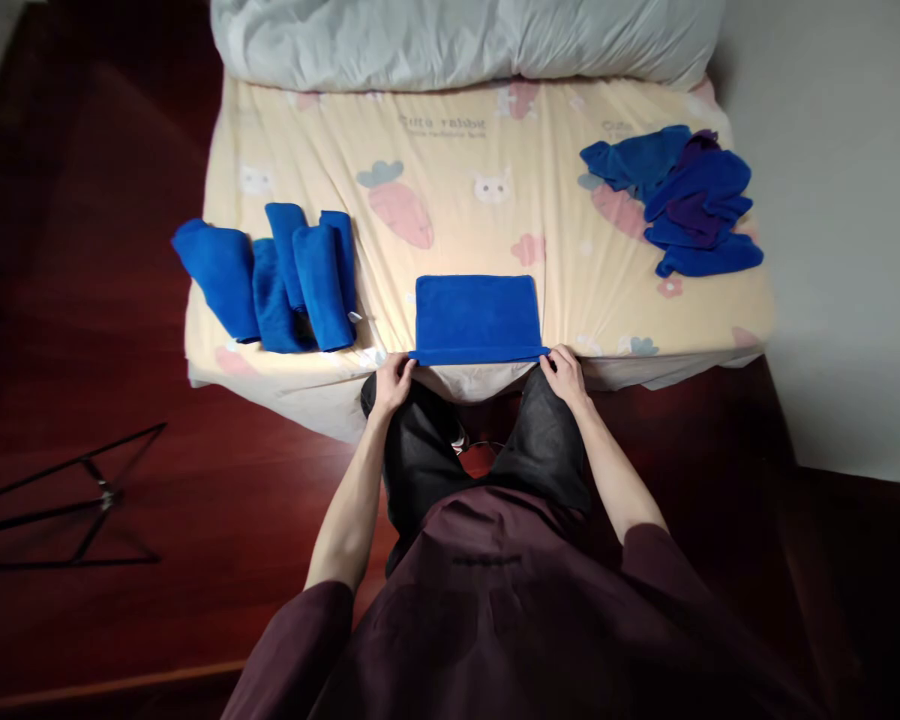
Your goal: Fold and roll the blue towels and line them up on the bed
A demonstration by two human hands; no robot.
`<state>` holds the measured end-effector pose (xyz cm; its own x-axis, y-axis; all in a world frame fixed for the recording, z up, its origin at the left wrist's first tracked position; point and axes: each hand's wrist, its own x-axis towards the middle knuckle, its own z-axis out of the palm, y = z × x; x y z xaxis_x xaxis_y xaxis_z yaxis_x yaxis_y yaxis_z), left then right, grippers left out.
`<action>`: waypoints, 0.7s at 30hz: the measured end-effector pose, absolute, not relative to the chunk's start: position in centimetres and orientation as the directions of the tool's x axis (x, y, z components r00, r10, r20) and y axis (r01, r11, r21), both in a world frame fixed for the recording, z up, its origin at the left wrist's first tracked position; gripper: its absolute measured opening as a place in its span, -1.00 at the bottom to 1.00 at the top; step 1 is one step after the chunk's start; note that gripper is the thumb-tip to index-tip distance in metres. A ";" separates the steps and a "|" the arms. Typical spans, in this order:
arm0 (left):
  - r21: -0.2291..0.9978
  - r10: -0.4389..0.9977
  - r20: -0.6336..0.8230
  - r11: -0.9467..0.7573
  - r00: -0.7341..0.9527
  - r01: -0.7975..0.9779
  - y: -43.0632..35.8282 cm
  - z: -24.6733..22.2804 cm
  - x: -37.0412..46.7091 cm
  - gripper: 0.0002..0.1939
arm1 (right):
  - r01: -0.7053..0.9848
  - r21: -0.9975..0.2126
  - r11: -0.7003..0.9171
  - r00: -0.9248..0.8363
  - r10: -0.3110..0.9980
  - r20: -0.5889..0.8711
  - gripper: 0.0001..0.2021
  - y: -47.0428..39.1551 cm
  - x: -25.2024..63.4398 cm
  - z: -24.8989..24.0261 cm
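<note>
A blue cloth (478,314) lies flat at the bed's front edge, with a narrow strip folded over along its near side. My left hand (395,380) pinches the near left corner of that strip, and my right hand (563,374) pinches the near right corner. Several rolled or folded blue cloths (319,285) rest together on the left part of the bed. On the right part is a loose, crumpled heap of blue and purple cloths (697,205).
The bed (465,230) has a yellow sheet with carrot and rabbit prints. A pale quilt (465,40) is bunched along its far side. Black tripod legs (105,495) stand on the dark red floor at left. A pale wall (847,250) rises at right.
</note>
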<state>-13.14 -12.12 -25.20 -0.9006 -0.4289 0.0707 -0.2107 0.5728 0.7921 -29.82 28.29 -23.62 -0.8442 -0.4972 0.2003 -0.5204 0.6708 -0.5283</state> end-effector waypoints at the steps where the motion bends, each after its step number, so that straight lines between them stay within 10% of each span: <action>1: 0.790 -0.421 0.076 0.579 -0.904 -0.203 -12.2 -25.2 -13.1 -0.72 | -0.527 -0.527 0.667 -0.842 -0.493 0.219 -0.65 28.3 -29.7 -23.5; 21: 0.743 -0.404 0.098 0.638 -0.910 -0.203 -12.3 -25.4 -13.8 -0.61 | -0.461 -0.632 0.623 -0.885 -0.374 0.277 -0.74 28.1 -30.4 -25.2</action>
<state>-13.79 -12.29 -25.45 -0.9096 -0.4037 0.0985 -0.2028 0.6381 0.7428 -30.43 28.14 -25.18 -0.8853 -0.3738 0.2768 -0.4607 0.6234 -0.6318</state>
